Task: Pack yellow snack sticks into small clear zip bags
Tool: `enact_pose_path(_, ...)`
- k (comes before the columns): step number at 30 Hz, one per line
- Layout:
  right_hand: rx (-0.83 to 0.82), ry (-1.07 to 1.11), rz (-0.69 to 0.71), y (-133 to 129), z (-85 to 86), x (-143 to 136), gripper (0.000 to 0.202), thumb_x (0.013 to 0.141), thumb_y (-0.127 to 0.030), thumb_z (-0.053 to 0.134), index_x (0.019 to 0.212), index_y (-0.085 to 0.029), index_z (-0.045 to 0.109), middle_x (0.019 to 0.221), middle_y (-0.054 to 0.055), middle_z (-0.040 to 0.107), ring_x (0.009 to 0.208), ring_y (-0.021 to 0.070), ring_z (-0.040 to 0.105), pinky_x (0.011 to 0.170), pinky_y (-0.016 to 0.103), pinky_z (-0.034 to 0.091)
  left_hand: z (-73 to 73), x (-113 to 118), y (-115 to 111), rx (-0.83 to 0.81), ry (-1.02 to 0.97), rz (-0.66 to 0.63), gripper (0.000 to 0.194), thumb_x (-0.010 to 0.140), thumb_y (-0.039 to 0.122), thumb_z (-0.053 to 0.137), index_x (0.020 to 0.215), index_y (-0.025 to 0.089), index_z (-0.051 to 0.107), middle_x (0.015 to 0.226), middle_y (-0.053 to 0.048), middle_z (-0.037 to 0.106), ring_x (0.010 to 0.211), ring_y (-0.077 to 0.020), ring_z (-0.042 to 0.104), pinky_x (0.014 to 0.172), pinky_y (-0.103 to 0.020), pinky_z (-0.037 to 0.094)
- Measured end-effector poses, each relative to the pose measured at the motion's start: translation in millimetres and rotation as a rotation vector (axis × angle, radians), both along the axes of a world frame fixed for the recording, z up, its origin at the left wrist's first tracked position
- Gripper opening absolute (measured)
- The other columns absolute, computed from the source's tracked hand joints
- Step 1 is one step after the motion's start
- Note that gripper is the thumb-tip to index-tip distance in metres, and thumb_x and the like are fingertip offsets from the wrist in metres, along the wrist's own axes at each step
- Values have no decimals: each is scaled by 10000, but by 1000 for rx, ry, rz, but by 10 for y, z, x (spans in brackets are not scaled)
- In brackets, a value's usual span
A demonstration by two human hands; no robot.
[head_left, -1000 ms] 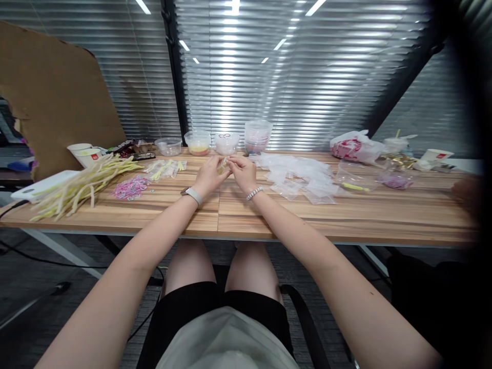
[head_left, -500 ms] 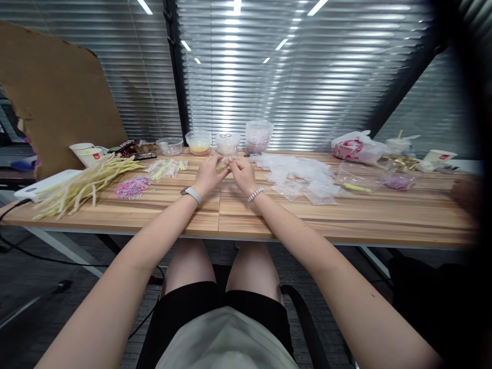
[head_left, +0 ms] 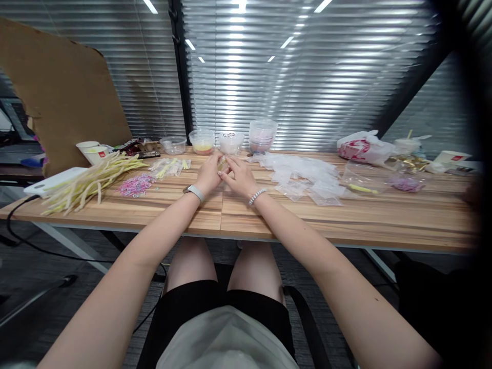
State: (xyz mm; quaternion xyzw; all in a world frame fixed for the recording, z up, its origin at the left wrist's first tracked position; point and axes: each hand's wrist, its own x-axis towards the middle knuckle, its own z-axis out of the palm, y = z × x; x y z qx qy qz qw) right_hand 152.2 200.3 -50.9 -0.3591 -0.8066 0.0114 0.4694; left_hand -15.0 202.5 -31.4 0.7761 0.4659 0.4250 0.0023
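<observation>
My left hand [head_left: 208, 173], with a watch at the wrist, and my right hand [head_left: 239, 177], with a beaded bracelet, meet above the middle of the wooden table [head_left: 200, 215]. Between their fingers is a small, clear yellowish item [head_left: 222, 164], mostly hidden; what it is cannot be made out. The fingers of both hands are bent around it. Just behind the hands stand a clear tub [head_left: 231, 143] and a tub with yellow contents [head_left: 202, 142]. To the right of my right hand lies a pile of clear plastic bags [head_left: 303, 174].
At left are pale yellow fuzzy strips [head_left: 90, 184], pink and purple small rings [head_left: 136, 185], paper cups [head_left: 95, 154] and a cardboard sheet [head_left: 65, 97]. Stacked tubs [head_left: 262, 136] stand behind. At right are a red-and-white bag [head_left: 363, 147] and a bag of purple pieces [head_left: 408, 182].
The fingers of my right hand have spread over the small item and reach further across towards my left hand. The whole view has shifted slightly.
</observation>
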Motion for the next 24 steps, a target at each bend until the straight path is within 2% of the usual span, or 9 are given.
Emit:
enact_pose_path(3,-19,-14,-13,-25,10,-5,795,958,-550,617,1621,-154,428,1576,168,480,1461,343,466,1253,541,369,53,4,-46,-42,40,72,511,928,477,694,1321,167,590,1298,-149,675,1206,-311,630,1040,-430,485)
enact_pose_path(7,20,-48,-18,-55,25,6,847,991,-563,560,1669,-124,306,1624,186,407,1510,329,411,1269,538,350,199,-137,-6,-103,149,386,546,939,510,664,1368,180,585,1331,-172,663,1284,-363,588,1109,-488,404)
enact_pose_path(10,51,-86,-6,-103,26,-33,789,1011,-543,535,1646,-112,351,1610,191,423,1523,313,394,1286,519,336,237,-489,152,-155,169,651,588,908,573,668,1314,152,615,1309,-211,666,1285,-427,561,1143,-580,324)
enact_pose_path(14,83,-170,65,-235,22,-185,676,1012,-473,556,1575,-108,475,1587,182,454,1488,306,430,1281,500,353,103,-1101,358,-277,93,914,655,866,560,698,1321,97,611,1375,-260,618,1335,-454,495,1158,-629,260)
enact_pose_path(16,84,-209,104,-308,23,-265,645,1010,-462,572,1553,-119,507,1589,177,453,1480,308,436,1274,510,362,18,-1287,400,-403,81,929,711,842,564,714,1346,74,599,1438,-277,571,1372,-461,451,1163,-639,250)
enact_pose_path(18,87,-235,144,-366,27,-317,625,1017,-466,570,1540,-127,524,1589,179,451,1479,308,435,1269,519,366,-24,-1316,389,-426,86,934,729,850,545,707,1378,60,578,1481,-290,529,1401,-455,418,1181,-645,232)
enact_pose_path(21,108,-256,189,-413,34,-343,605,1027,-482,558,1518,-128,547,1581,187,455,1481,306,430,1267,524,363,26,-1083,281,-272,100,918,730,869,472,699,1448,58,534,1538,-298,467,1460,-448,363,1230,-658,157)
enact_pose_path(22,118,-258,204,-423,37,-345,601,1029,-486,557,1511,-128,553,1582,187,455,1483,303,429,1268,521,360,66,-957,225,-205,112,872,742,876,445,692,1486,65,507,1583,-294,419,1503,-449,311,1247,-663,119)
enact_pose_path(24,136,-256,236,-444,43,-351,614,1023,-505,568,1509,-130,558,1586,181,454,1485,297,428,1269,510,358,160,-680,97,-115,148,699,740,902,395,660,1547,90,463,1681,-256,293,1594,-436,158,1277,-657,32)
